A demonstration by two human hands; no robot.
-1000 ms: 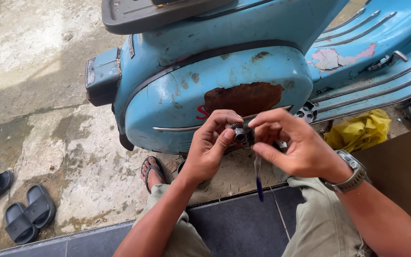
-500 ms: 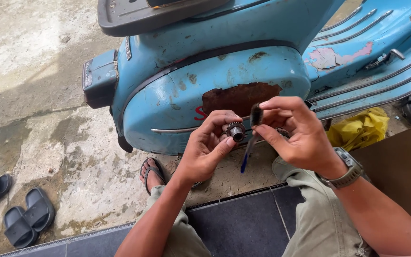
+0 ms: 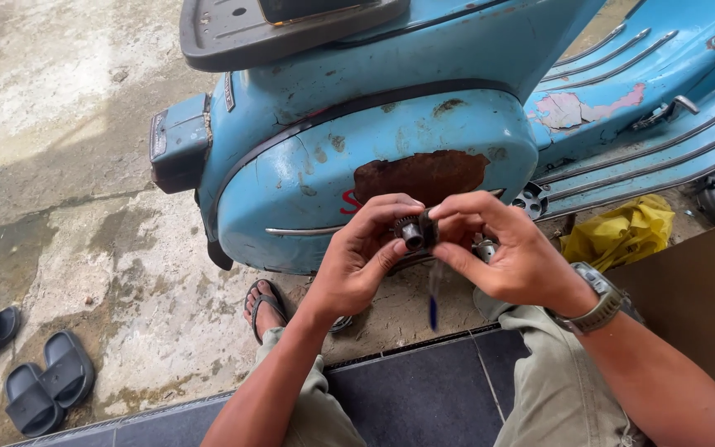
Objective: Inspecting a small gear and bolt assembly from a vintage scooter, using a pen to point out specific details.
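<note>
Gear part: small dark round metal part [image 3: 413, 232], held up between both hands in front of the scooter's rusty side panel.
Left hand: left hand [image 3: 363, 259] clamped on the part, thumb pressing its face.
Right hand: right hand [image 3: 513, 255] pinching the part's other side; a thin blue-tipped tool [image 3: 433, 300] hangs below, blurred.
Scooter: blue scooter [image 3: 374, 157] just behind the hands.
Floor: black sandals [image 3: 47, 391] lie well apart.

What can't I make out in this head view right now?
- Small metal part: mostly covered by the fingers of the left hand and right hand.
- Thin blue tool: motion-blurred; its upper end is hidden behind the right hand.
- Scooter: cut off by the top and right edges.
</note>
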